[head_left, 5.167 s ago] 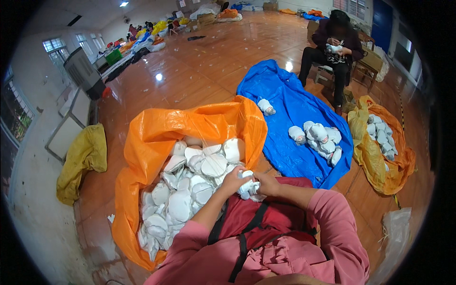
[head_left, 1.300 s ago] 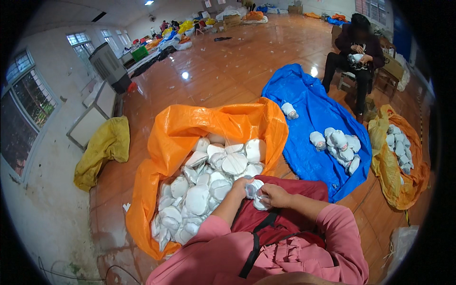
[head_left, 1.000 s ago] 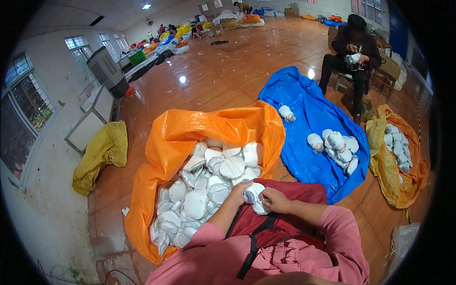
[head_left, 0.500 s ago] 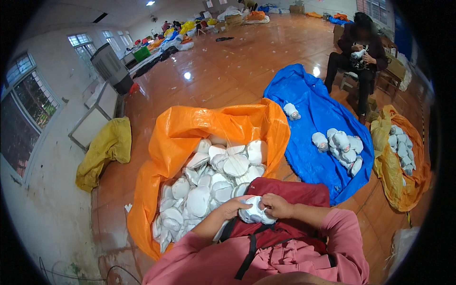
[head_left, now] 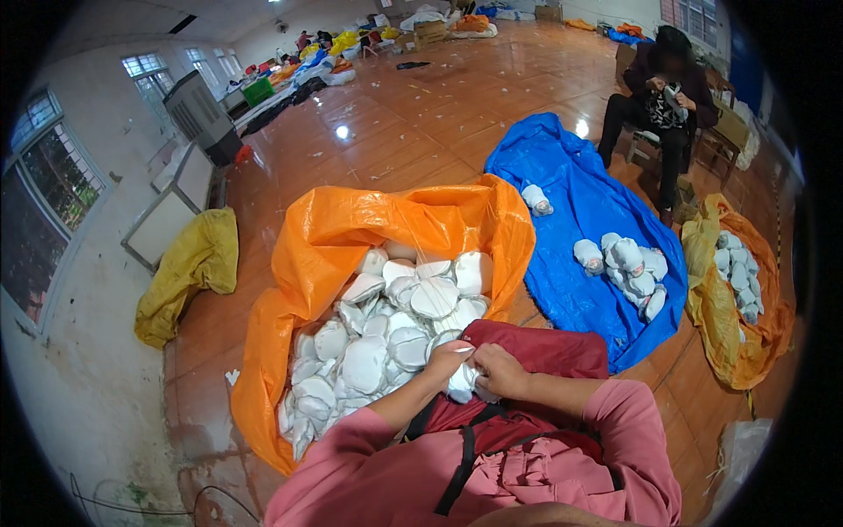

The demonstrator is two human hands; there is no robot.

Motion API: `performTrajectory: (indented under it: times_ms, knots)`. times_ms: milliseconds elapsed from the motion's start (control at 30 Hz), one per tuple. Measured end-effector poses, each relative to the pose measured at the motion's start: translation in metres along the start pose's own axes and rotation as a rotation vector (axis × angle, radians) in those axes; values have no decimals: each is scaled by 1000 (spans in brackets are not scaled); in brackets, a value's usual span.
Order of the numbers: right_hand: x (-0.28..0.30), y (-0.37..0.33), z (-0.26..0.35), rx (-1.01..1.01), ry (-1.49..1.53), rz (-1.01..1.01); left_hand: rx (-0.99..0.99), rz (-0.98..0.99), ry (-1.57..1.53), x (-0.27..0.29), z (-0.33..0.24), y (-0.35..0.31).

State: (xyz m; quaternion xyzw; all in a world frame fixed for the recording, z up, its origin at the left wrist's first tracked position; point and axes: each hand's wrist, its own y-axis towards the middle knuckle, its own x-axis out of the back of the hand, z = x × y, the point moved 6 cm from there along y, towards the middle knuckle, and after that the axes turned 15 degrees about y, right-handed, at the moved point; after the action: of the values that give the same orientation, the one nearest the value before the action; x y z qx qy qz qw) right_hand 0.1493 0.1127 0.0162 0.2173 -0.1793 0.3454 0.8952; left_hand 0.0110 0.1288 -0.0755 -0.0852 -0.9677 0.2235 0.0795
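Note:
Above my lap, a white padded fabric piece (head_left: 462, 385) hangs from both hands. My left hand (head_left: 446, 362) pinches its upper edge, with a small white bit showing by the fingertips. Right beside it, my right hand (head_left: 502, 371) is closed on the same piece, knuckles up; its fingertips are partly hidden. Under the hands lies dark red cloth (head_left: 536, 351) across my lap. Just ahead to the left, an orange sack (head_left: 303, 255) gapes around a heap of similar white padded pieces (head_left: 364, 364).
A blue sheet (head_left: 562, 237) on the tiled floor holds several whitish stuffed pieces (head_left: 628, 259). Farther right is a yellow-orange sack (head_left: 702, 299) with grey-white pieces. Another person (head_left: 667, 97) sits beyond, handling a pale piece. At left lie a yellow sack (head_left: 189, 272) and a grey cooler (head_left: 202, 119).
Both hands have come closer together and risen slightly on the white piece, which now hangs below the fingers. The seated person's hands and pale piece have shifted. The whole view has tilted slightly.

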Motion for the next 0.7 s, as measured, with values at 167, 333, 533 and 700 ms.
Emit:
performTrajectory:
  times_ms: [167, 333, 533, 700]
  knots:
    - [9, 0, -17, -71, 58, -65, -91, -184, -116, 16, 2, 8]
    - [7, 6, -16, -85, 104, -104, -79, -256, -206, 18, 4, 10]
    - [3, 21, -22, -156, 191, -17, -88, -322, -189, 20, 13, 21]
    - [-6, 24, -72, -207, 482, -11, -42, -174, -238, 19, 12, 28]
